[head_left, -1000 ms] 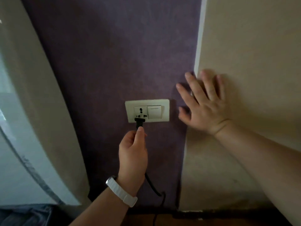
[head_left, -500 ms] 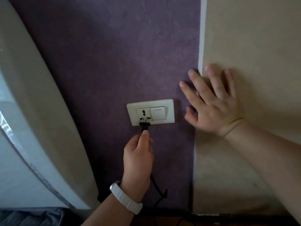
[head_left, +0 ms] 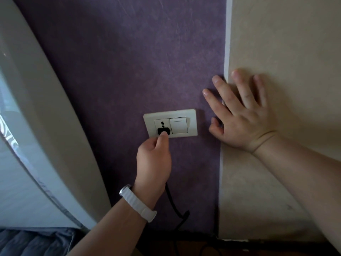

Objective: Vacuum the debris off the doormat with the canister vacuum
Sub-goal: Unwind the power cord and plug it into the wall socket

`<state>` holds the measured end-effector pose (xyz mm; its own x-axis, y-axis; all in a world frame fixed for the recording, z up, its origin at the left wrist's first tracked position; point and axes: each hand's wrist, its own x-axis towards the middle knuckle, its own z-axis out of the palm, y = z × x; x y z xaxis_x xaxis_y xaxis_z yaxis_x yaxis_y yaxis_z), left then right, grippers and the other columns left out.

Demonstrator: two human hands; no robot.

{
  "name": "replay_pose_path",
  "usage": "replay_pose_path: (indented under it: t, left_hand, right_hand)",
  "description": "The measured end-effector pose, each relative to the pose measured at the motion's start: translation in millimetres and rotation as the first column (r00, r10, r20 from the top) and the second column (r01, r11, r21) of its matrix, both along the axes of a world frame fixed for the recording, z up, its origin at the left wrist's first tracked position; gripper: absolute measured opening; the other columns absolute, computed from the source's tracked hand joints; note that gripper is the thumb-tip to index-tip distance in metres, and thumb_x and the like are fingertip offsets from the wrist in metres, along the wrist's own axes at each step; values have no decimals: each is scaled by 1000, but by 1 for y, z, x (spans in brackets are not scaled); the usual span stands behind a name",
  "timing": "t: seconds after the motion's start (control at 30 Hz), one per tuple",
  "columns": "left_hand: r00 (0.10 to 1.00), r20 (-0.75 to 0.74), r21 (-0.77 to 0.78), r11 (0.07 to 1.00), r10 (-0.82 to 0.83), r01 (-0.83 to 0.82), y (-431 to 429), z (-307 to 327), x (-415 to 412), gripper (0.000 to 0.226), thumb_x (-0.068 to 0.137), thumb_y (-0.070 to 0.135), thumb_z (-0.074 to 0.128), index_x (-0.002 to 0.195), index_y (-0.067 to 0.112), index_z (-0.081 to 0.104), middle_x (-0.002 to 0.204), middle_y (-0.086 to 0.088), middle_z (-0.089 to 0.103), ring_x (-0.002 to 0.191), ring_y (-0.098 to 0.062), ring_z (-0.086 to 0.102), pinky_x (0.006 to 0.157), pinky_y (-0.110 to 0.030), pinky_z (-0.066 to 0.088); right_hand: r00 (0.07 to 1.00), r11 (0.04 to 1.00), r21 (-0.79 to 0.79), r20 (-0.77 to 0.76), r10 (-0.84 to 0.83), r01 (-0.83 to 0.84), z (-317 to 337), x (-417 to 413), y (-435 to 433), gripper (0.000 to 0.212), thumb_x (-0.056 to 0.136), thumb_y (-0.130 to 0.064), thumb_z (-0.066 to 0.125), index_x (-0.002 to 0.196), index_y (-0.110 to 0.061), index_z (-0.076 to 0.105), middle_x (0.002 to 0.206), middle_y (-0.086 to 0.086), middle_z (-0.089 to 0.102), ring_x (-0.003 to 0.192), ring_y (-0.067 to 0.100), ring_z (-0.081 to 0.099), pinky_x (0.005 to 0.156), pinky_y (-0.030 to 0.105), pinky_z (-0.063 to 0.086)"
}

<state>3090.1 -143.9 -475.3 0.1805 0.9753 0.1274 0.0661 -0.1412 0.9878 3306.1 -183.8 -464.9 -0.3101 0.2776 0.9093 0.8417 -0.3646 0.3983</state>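
Observation:
A black plug [head_left: 163, 131] sits against the lower holes of the white wall socket [head_left: 191, 123] on the purple wall. My left hand [head_left: 154, 159], with a white watch band on the wrist, pinches the plug from below. The black cord [head_left: 173, 203] hangs from under that hand toward the floor. My right hand [head_left: 241, 115] lies flat with spread fingers on the wall corner, right of the socket. The vacuum and the doormat are out of view.
A white rocker switch [head_left: 178, 125] shares the plate with the socket. A beige curtain [head_left: 46, 111] hangs at the left over a bright window. The beige wall [head_left: 286, 52] juts out at the right. Grey-blue fabric [head_left: 27, 241] lies at the bottom left.
My left hand has pushed the plug up from just below the socket into its lower holes. My right hand has stayed flat on the wall corner.

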Motion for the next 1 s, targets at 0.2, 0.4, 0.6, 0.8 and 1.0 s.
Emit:
replay_pose_path:
  t: [0.2,0.4,0.6,0.8,1.0]
  left_hand:
    - [993,-110,147,988,51,-34,1,-4,4,52,101,26,52,56,17,29,45,7,30,41,-7,26,39,-23,25]
    - [983,-157,242,969,95,-55,2,-7,6,50,102,25,51,57,15,32,46,7,32,41,-6,28,39,-21,26]
    - [992,-120,170,985,50,-29,1,-4,2,49,100,25,52,57,16,29,45,9,30,42,-5,25,40,-23,25]
    - [972,-229,190,982,44,0,-15,-3,-12,31,94,38,60,73,20,46,63,9,54,52,-6,48,48,-19,38]
    - [967,-231,431,902,107,3,-35,-23,-39,18,89,29,68,82,27,51,80,6,55,70,-8,54,58,-15,43]
  right_hand:
    - [1000,1000,-2,3,2,-2,-2,1,-1,56,82,-30,57,136,-18,62,147,8,50,137,36,38,116,57,22]
    - [1000,1000,-8,15,-15,15,-2,1,-1,58,80,-30,57,137,-18,61,148,7,45,137,36,37,118,55,17]
    - [999,999,-30,10,-42,42,1,-1,-1,58,80,-30,57,136,-19,62,144,10,54,137,35,36,118,55,16]
    - [997,992,-92,-8,-82,81,4,-5,-8,60,81,-32,55,139,-18,59,146,11,53,138,37,35,115,58,21]
    - [985,964,-253,-125,-115,80,8,-21,-23,66,81,-37,57,143,-16,53,153,14,44,143,37,24,115,61,21]
